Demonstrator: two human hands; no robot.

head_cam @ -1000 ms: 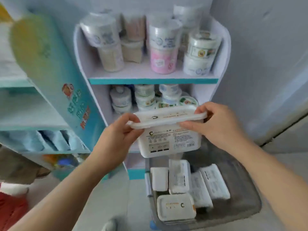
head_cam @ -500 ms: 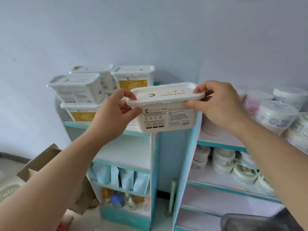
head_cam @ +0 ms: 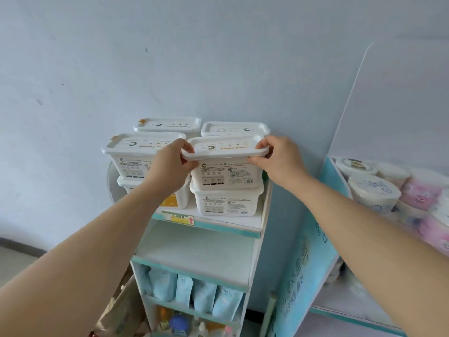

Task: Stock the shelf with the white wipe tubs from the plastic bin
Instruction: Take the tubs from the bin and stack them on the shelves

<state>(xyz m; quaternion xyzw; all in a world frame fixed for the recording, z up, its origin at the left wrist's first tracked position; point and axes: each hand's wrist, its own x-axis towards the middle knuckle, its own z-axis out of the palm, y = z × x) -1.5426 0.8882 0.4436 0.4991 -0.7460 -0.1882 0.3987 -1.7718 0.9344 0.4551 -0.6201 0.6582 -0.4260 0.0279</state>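
A white wipe tub (head_cam: 226, 164) sits on top of another tub (head_cam: 227, 201) at the front right of the top shelf (head_cam: 239, 223). My left hand (head_cam: 170, 166) grips the left end of its lid rim, and my right hand (head_cam: 279, 159) grips the right end. Beside it on the left stands a two-high stack of tubs (head_cam: 136, 154). Behind are two more tubs (head_cam: 170, 124), (head_cam: 234, 128) against the wall. The plastic bin is out of view.
Below the top shelf is a bare white shelf (head_cam: 194, 254), then a row of pale blue pouches (head_cam: 194, 293) and small bottles (head_cam: 179, 324). A second shelf unit to the right holds round pink and white tubs (head_cam: 374, 193). A brown box (head_cam: 116, 312) stands at lower left.
Both hands carried the tub up from above the bin to the top shelf and set it onto the front right tub. My view swung left and up.
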